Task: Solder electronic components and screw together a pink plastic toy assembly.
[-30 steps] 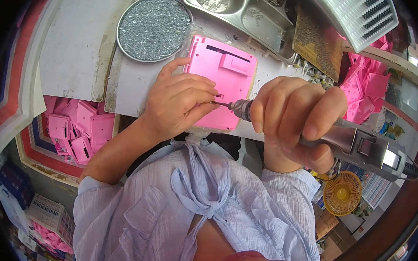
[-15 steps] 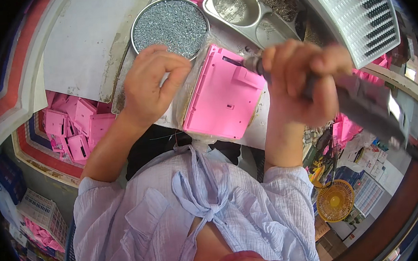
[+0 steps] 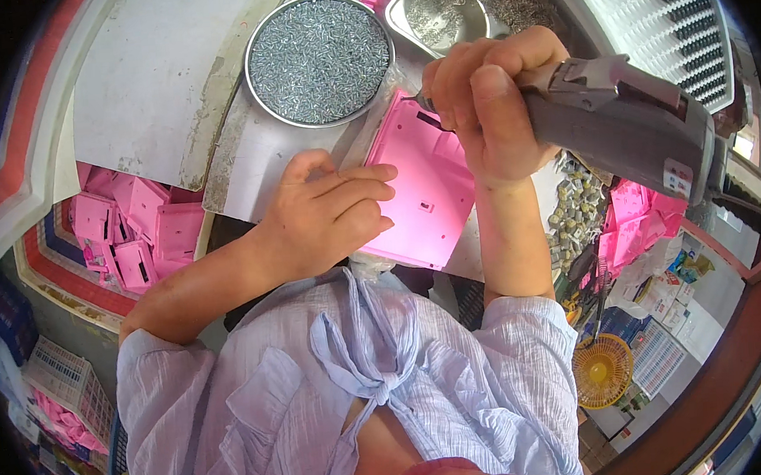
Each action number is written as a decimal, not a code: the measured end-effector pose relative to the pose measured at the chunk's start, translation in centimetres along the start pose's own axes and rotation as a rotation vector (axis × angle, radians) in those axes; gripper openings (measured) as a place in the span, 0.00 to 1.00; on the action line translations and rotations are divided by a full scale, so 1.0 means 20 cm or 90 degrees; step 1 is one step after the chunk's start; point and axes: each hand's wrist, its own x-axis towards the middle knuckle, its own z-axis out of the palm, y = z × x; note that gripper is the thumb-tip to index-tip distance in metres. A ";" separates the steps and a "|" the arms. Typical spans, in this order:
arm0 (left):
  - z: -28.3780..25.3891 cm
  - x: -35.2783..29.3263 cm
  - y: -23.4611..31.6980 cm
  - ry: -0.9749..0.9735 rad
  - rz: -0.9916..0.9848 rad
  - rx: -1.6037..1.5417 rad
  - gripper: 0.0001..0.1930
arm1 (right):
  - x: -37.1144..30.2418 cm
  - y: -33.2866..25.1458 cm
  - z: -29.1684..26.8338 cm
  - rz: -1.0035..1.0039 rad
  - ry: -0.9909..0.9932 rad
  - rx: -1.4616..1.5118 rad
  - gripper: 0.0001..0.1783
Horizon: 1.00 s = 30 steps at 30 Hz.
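Workshop, small-scale assembly: worn worktable (image 3: 149, 86) with a round pan (image 3: 324, 124) full of tiny metal screws (image 3: 320, 61), handheld power screwdriver (image 3: 616, 128), heaps of pink plastic parts (image 3: 180, 231) on both sides, yellow plastic basket (image 3: 622, 379) at lower right.

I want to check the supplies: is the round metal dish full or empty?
Not empty: small silvery metal pieces spread across the round metal dish, hiding its bottom; how deep they lie, I cannot tell.
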 end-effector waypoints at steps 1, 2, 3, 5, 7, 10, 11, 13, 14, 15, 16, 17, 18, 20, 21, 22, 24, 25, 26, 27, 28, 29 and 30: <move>0.00 -0.01 0.00 -0.004 0.003 0.017 0.13 | 0.00 0.01 0.00 -0.011 -0.008 -0.025 0.07; 0.01 -0.01 0.00 0.002 -0.002 0.015 0.13 | 0.01 0.02 0.00 -0.021 -0.016 -0.050 0.07; 0.01 0.00 0.01 0.008 -0.007 0.013 0.12 | 0.01 0.03 0.00 -0.015 -0.016 -0.033 0.08; 0.01 -0.01 0.02 0.019 -0.012 0.018 0.12 | 0.01 0.00 -0.01 0.015 -0.020 0.025 0.09; 0.03 -0.02 0.03 0.030 -0.021 0.034 0.12 | 0.02 -0.11 -0.02 0.043 -0.039 0.158 0.09; 0.01 0.02 0.02 0.023 -0.031 0.039 0.07 | -0.04 -0.12 0.00 0.031 -0.066 0.088 0.10; 0.01 0.01 0.02 0.027 -0.031 0.042 0.08 | -0.05 -0.11 0.01 0.030 -0.069 0.092 0.11; 0.02 0.00 0.03 0.036 -0.034 0.051 0.09 | -0.07 -0.08 0.05 0.027 -0.072 0.103 0.12; 0.03 -0.01 0.04 0.041 -0.043 0.043 0.09 | -0.07 -0.07 0.05 0.021 -0.069 0.089 0.12; 0.03 -0.01 0.04 0.046 -0.052 0.035 0.09 | -0.07 -0.06 0.05 0.023 -0.068 0.087 0.12; 0.03 -0.01 0.05 0.050 -0.062 0.029 0.09 | -0.08 -0.06 0.05 0.026 -0.064 0.085 0.12; 0.03 -0.01 0.05 0.049 -0.068 0.005 0.09 | -0.08 -0.05 0.04 0.037 -0.062 0.095 0.11; 0.02 0.00 0.04 0.048 -0.075 -0.019 0.10 | -0.08 -0.06 0.03 0.041 -0.054 0.076 0.10; 0.00 0.01 0.02 0.044 -0.091 -0.071 0.10 | -0.08 -0.12 0.03 0.045 -0.036 0.013 0.10; -0.02 0.00 0.00 0.041 -0.103 -0.100 0.09 | -0.07 -0.18 0.03 0.031 -0.052 0.042 0.10; -0.03 -0.01 -0.01 0.037 -0.117 -0.135 0.09 | -0.05 -0.24 0.02 0.017 -0.070 0.067 0.11; -0.05 0.02 -0.02 0.051 -0.110 -0.129 0.08 | -0.06 -0.38 0.02 -0.013 -0.117 0.200 0.13; -0.07 0.03 -0.02 0.069 -0.112 -0.108 0.07 | -0.07 -0.40 0.03 -0.022 -0.144 0.255 0.14; -0.08 0.03 0.01 0.070 -0.132 -0.099 0.06 | -0.10 -0.40 0.05 -0.010 -0.147 0.255 0.15; -0.10 0.03 0.01 0.070 -0.128 -0.088 0.07 | -0.11 -0.41 0.07 0.000 -0.145 0.258 0.15; -0.11 0.03 0.02 0.068 -0.123 -0.083 0.07 | -0.12 -0.42 0.08 0.010 -0.141 0.254 0.15; -0.11 0.03 0.03 0.066 -0.117 -0.078 0.07 | -0.13 -0.43 0.09 0.019 -0.137 0.250 0.15; -0.10 0.03 0.03 0.080 -0.103 -0.067 0.08 | -0.14 -0.43 0.10 0.021 -0.126 0.247 0.15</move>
